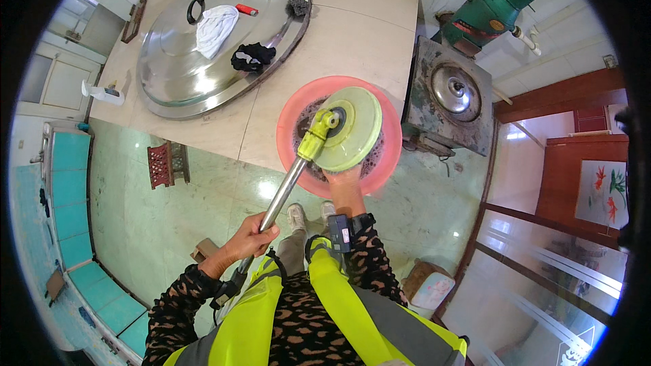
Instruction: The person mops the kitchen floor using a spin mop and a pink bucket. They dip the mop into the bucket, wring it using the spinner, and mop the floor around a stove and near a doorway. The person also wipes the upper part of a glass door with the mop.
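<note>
A mop's metal pole (281, 194) slants up from my left hand (253, 236), whose fingers are closed around it. At its top, a yellow-green swivel joint (315, 134) joins a round, pale green mop head (356, 132), tilted over a pink plastic basin (390, 162). Dark, sudsy water (306, 117) lies in the basin. My right hand (345, 178) reaches over the basin's near rim to the underside of the mop head; its fingers are hidden there, so their grip cannot be told.
The tiled counter (356, 25) bears a large steel lid (173, 71) with a white cloth (216, 30), a black cloth (262, 53), a steel-wool scourer (297, 5) and a red cylinder (247, 9). Right stands a stove (427, 112) with a small lid (451, 89). A stool (432, 284) stands lower right.
</note>
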`<state>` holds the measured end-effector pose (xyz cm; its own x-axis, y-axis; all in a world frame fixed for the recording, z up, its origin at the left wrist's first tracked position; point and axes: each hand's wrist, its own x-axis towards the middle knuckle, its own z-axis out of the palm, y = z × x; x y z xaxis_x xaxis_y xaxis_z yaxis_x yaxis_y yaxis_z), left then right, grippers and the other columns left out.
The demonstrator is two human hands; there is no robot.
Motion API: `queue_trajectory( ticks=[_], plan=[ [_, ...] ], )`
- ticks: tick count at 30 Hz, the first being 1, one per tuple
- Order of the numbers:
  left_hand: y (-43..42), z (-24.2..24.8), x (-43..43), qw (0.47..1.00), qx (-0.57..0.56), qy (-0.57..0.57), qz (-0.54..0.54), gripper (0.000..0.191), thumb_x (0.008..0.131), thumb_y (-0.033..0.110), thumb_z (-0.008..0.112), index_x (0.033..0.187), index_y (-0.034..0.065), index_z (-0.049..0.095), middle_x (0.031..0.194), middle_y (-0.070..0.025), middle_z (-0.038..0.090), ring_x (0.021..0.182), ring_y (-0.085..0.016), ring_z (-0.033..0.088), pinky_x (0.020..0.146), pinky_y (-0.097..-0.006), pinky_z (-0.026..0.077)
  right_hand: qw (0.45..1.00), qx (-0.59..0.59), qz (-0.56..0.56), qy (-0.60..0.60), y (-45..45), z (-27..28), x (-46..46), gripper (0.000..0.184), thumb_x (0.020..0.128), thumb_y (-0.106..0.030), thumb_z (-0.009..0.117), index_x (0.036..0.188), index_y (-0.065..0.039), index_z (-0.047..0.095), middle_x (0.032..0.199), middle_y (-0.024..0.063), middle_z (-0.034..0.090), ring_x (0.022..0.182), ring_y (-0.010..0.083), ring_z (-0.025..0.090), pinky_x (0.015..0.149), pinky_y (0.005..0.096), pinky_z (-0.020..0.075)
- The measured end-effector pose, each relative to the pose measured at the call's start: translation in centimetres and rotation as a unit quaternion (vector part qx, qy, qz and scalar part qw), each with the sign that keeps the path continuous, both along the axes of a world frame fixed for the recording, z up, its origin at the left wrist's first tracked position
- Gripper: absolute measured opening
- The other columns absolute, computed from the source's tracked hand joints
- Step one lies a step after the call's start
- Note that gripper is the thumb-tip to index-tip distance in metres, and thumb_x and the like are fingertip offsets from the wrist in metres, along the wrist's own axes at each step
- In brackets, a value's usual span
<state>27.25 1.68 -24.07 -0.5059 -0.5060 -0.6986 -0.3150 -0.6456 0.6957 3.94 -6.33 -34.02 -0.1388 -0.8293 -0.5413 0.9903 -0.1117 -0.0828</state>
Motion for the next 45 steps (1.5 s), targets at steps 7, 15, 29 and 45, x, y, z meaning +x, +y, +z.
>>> queue_trajectory(
  ticks=[7, 15, 29, 45],
  plan=[
    [0.0, 0.3, 0.3, 1.0, 0.0, 0.005, -0.027, 0.026, 0.094, 0.027, 0.058, 0.096, 0.0034, 0.046, 0.057, 0.0047, 0.041, 0.043, -0.004, 0.04, 0.039, -0.0224, 0.032, 0.999, -0.002, 0.053, 0.008, 2.0, -1.1, -0.8, 0.056, 0.093, -0.048, 0.037, 0.136, -0.012, 0.041, 0.138, 0.0092, 0.045, 0.124, 0.0299, 0.045, 0.106, 0.0472, 0.0355],
    [0.5, -0.4, 0.2, 0.999, -0.013, 0.03, -0.012, 0.026, 0.094, 0.027, 0.058, 0.088, 0.0057, 0.044, 0.057, 0.0052, 0.04, 0.043, -0.004, 0.039, 0.038, -0.0223, 0.031, 0.993, -0.032, 0.107, 0.03, 1.9, -0.7, -2.7, 0.058, 0.094, -0.049, 0.035, 0.138, -0.011, 0.038, 0.139, 0.0104, 0.043, 0.126, 0.0318, 0.044, 0.105, 0.0495, 0.0357],
    [-1.6, 4.4, 2.1, 0.969, 0.194, 0.146, 0.04, 0.029, 0.097, 0.028, 0.052, 0.077, 0.0097, 0.04, 0.053, 0.0036, 0.033, 0.038, -0.007, 0.029, 0.035, -0.0249, 0.024, 0.973, -0.138, 0.125, -0.14, 2.8, 1.9, -1.3, 0.073, 0.09, -0.06, 0.03, 0.145, -0.013, 0.027, 0.146, 0.0142, 0.034, 0.133, 0.0366, 0.034, 0.108, 0.0565, 0.0311],
    [-2.1, 6.9, 2.7, 0.892, 0.382, 0.23, 0.081, 0.032, 0.095, 0.035, 0.053, 0.08, 0.0089, 0.042, 0.052, 0.0025, 0.03, 0.037, -0.006, 0.028, 0.034, -0.0245, 0.023, 0.992, -0.023, 0.109, 0.054, 2.1, -2.6, -4.0, 0.079, 0.087, -0.065, 0.042, 0.141, -0.007, 0.035, 0.138, 0.0138, 0.044, 0.123, 0.0343, 0.046, 0.105, 0.0509, 0.0351]
  ],
)
